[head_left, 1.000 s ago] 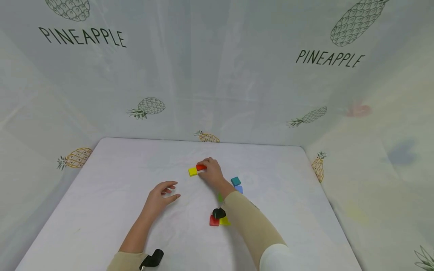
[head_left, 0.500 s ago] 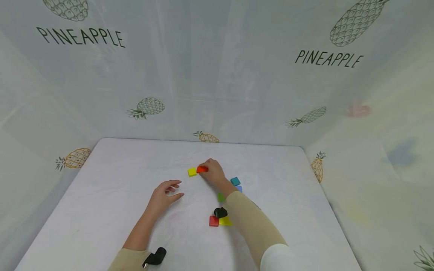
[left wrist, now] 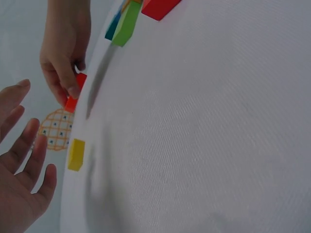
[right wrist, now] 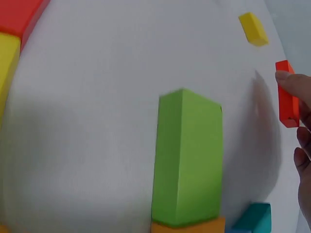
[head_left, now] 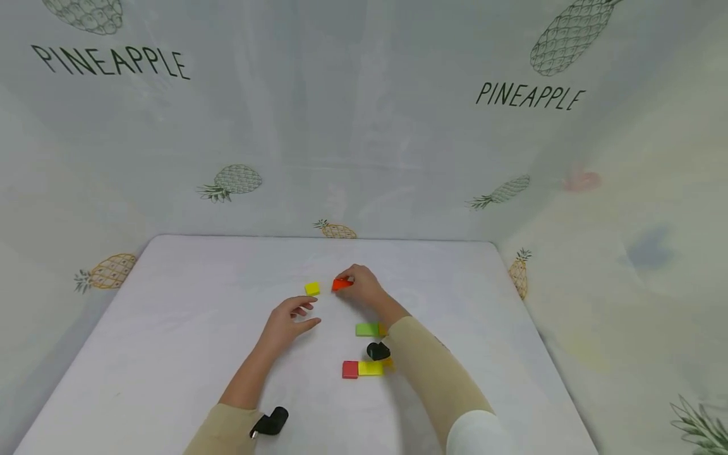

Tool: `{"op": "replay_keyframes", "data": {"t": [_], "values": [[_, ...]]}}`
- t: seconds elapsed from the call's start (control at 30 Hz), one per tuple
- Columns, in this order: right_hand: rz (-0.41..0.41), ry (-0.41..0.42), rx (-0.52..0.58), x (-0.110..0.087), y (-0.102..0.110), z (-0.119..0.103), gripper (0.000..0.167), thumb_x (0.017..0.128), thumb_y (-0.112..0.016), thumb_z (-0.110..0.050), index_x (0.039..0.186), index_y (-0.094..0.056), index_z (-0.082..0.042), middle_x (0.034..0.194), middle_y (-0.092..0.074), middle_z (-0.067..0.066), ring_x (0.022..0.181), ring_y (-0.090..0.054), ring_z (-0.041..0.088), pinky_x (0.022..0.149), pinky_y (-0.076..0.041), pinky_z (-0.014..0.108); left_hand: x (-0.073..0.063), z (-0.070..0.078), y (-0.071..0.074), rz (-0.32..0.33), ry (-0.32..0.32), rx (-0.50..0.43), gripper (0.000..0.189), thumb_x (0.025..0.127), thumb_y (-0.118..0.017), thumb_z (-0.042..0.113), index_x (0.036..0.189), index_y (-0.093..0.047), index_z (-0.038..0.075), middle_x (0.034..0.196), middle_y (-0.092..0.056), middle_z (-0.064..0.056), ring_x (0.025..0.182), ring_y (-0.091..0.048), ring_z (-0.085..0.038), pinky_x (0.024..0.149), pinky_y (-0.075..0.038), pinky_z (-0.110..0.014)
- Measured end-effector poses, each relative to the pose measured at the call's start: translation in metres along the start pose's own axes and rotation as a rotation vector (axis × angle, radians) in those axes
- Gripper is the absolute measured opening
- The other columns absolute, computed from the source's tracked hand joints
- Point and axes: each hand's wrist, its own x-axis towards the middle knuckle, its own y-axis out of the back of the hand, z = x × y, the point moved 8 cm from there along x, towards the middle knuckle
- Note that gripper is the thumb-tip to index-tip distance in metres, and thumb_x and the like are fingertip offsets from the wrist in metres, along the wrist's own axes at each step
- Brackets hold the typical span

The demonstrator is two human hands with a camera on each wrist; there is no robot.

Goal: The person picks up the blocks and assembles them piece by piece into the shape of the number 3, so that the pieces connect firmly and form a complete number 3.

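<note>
Thumb and fingers of my right hand [head_left: 366, 291] pinch a small red block [head_left: 341, 285] near the table's far side. In the right wrist view, that red block [right wrist: 287, 104] looks raised, its shadow apart from it. To its left a small yellow block [head_left: 312, 289] lies on the white table, with a gap between the two. My left hand [head_left: 291, 321] hovers just in front of the yellow block, fingers spread and holding nothing. The left wrist view shows this left hand [left wrist: 22, 179] beside the yellow block [left wrist: 76, 155], not touching it.
Nearer me, a green block [head_left: 366, 330] adjoins an orange one [head_left: 383, 329]. Closer still, a red square block [head_left: 350, 370] touches a longer yellow block [head_left: 371, 368]. My right sleeve hides part of these rows. A teal block [right wrist: 257, 217] shows in the right wrist view.
My right hand has drawn the red block away to the right from the yellow block, opening a gap. My left hand has moved right, closer to the yellow block. The head view has shifted slightly.
</note>
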Motion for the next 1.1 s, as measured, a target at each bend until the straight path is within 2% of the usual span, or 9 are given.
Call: {"op": "replay_keyframes", "data": {"t": [0.23,0.4,0.6,0.73,1.1], "values": [[-0.021,-0.03,0.044,-0.005,0.013,0.019,0.03,0.082,-0.08,-0.031,0.11,-0.073,-0.02,0.106,-0.061,-0.003,0.095,-0.052,0.02,0.087,-0.046,0.036,0.01,0.009,-0.017,-0.032,-0.021,-0.004,0.045,0.081,-0.081,0.015,0.123,-0.065,0.007,0.108,-0.064,-0.011,0.094,-0.058,-0.024,0.09,-0.047,-0.045],[-0.034,-0.024,0.064,-0.007,0.019,0.028,0.03,0.083,-0.079,-0.03,0.11,-0.073,-0.017,0.104,-0.061,-0.001,0.092,-0.052,0.02,0.082,-0.046,0.033,0.018,0.016,-0.03,-0.051,-0.067,0.011,0.044,0.081,-0.081,0.015,0.121,-0.066,0.006,0.105,-0.065,-0.01,0.092,-0.059,-0.024,0.088,-0.048,-0.045],[-0.041,-0.064,0.101,-0.014,0.025,0.041,0.027,0.083,-0.079,-0.026,0.108,-0.074,-0.017,0.101,-0.06,-0.001,0.09,-0.052,0.02,0.079,-0.046,0.032,0.025,0.023,-0.041,-0.062,-0.058,-0.006,0.042,0.081,-0.081,0.015,0.12,-0.067,0.008,0.104,-0.066,-0.009,0.092,-0.06,-0.025,0.083,-0.05,-0.042],[-0.047,-0.082,0.102,-0.014,0.024,0.046,0.027,0.082,-0.081,-0.026,0.106,-0.074,-0.017,0.1,-0.062,-0.002,0.088,-0.052,0.019,0.079,-0.045,0.032,0.029,0.02,-0.046,-0.061,-0.032,-0.015,0.04,0.081,-0.081,0.015,0.119,-0.068,0.01,0.104,-0.066,-0.009,0.092,-0.06,-0.025,0.081,-0.05,-0.038],[-0.1,-0.126,0.114,-0.012,0.021,0.057,0.026,0.08,-0.081,-0.022,0.104,-0.073,-0.016,0.099,-0.063,-0.002,0.09,-0.054,0.019,0.083,-0.046,0.034,0.034,0.012,-0.056,-0.08,-0.012,-0.02,0.039,0.082,-0.08,0.015,0.118,-0.067,0.008,0.1,-0.065,-0.007,0.09,-0.06,-0.024,0.081,-0.05,-0.037]]}}
